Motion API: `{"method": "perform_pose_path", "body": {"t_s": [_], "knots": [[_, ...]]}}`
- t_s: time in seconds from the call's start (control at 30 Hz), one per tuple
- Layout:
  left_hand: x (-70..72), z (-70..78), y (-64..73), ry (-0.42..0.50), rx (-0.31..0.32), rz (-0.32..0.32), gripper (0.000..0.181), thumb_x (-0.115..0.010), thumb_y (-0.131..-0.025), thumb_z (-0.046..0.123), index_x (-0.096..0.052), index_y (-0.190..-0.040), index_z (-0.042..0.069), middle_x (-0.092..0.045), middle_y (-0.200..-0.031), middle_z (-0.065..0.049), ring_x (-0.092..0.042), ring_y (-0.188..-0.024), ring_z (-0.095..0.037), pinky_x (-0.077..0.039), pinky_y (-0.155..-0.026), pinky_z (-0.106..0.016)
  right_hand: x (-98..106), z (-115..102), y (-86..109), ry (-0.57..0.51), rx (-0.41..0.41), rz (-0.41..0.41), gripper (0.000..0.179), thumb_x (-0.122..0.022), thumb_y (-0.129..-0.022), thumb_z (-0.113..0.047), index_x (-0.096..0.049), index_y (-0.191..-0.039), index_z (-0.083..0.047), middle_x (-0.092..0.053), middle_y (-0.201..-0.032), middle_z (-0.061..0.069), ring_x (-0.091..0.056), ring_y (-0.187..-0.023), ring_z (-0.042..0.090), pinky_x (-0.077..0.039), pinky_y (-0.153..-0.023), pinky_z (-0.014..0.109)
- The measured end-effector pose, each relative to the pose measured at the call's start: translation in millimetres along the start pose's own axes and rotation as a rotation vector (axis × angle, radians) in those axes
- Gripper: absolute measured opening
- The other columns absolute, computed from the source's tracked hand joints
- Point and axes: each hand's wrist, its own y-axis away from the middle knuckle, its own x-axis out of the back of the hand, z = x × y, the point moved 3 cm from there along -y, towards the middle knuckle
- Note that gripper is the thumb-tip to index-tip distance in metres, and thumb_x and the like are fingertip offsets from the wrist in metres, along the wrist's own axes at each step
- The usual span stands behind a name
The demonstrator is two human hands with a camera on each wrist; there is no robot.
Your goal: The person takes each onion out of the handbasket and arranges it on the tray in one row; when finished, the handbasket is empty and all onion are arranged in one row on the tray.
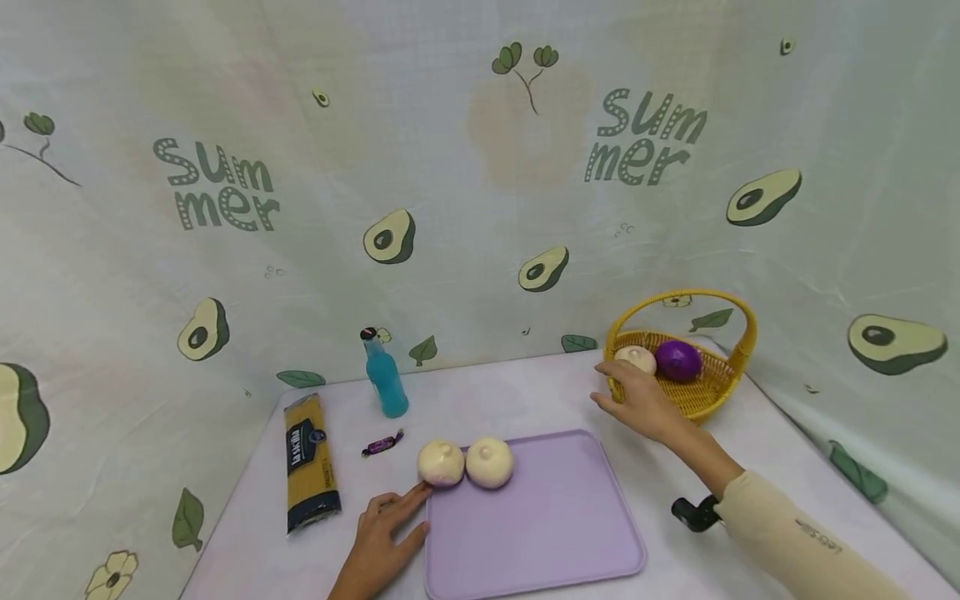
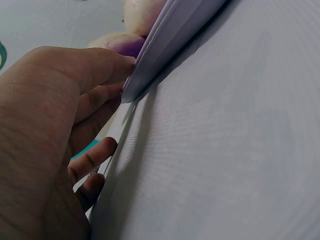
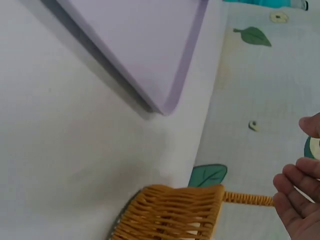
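My left hand [image 1: 381, 537] rests against the left edge of a lilac tray [image 1: 547, 525]. Its thumb touches the rim in the left wrist view, and the other fingers lie along the side, loosely bent. Two round, white, turnip-like vegetables [image 1: 490, 463] sit side by side at the tray's far left corner; the left one [image 1: 441, 463] shows a purple patch. Above the near left side of a yellow wicker basket [image 1: 701, 410] hovers my right hand [image 1: 643, 402], fingers spread and holding nothing. Inside the basket lie another white vegetable [image 1: 636, 358] and a shiny purple one [image 1: 678, 361].
Left of the tray lies a pasta packet [image 1: 309, 467], with a small purple wrapped candy [image 1: 382, 443] nearby. A blue bottle [image 1: 386, 379] stands behind. The basket's tall handle [image 1: 678, 294] arches over it. A printed curtain [image 1: 450, 150] backs the table.
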Motion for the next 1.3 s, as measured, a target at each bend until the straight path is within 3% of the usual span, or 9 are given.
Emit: {"method": "perform_pose_path", "body": {"t_s": [0.2, 0.47, 0.8, 1.3], "knots": [[-1.6, -2.4, 0.7, 0.009, 0.011, -0.011, 0.047, -0.068, -0.093, 0.044, -0.06, -0.139, 0.038, -0.049, -0.146, 0.022, -0.041, -0.118, -0.016, -0.032, -0.095, -0.051, 9.4, 22.8, -4.1, 0.04, -0.036, -0.016, 0.045, -0.072, -0.093, -0.016, -0.058, -0.13, 0.006, -0.06, -0.13, 0.024, -0.056, -0.119, 0.041, -0.044, -0.099, 0.057], [-1.0, 1.7, -1.3, -0.015, -0.041, 0.024, 0.046, -0.068, -0.093, 0.042, -0.061, -0.138, 0.035, -0.05, -0.146, 0.02, -0.043, -0.117, -0.017, -0.033, -0.091, -0.048, 23.2, 48.9, -9.1, 0.027, -0.176, -0.072, 0.053, -0.067, -0.097, -0.02, -0.048, -0.14, 0.005, -0.049, -0.138, 0.027, -0.051, -0.118, 0.044, -0.046, -0.091, 0.06], [0.4, 1.9, -1.7, -0.005, -0.009, 0.008, 0.047, -0.069, -0.092, 0.042, -0.061, -0.138, 0.034, -0.051, -0.146, 0.019, -0.042, -0.117, -0.015, -0.033, -0.094, -0.05, 20.3, 75.8, -20.3, 0.058, -0.216, -0.114, 0.061, -0.068, -0.095, -0.022, -0.044, -0.141, 0.01, -0.044, -0.139, 0.035, -0.04, -0.128, 0.053, -0.034, -0.101, 0.067], [1.9, 2.6, -1.0, 0.007, 0.035, -0.007, 0.047, -0.068, -0.093, 0.046, -0.06, -0.138, 0.039, -0.051, -0.144, 0.021, -0.04, -0.116, -0.013, -0.032, -0.09, -0.046, 12.0, 115.7, -37.5, 0.112, -0.238, -0.163, 0.077, -0.076, -0.089, -0.03, -0.041, -0.138, 0.018, -0.039, -0.139, 0.041, -0.037, -0.127, 0.057, -0.032, -0.104, 0.064]]}}
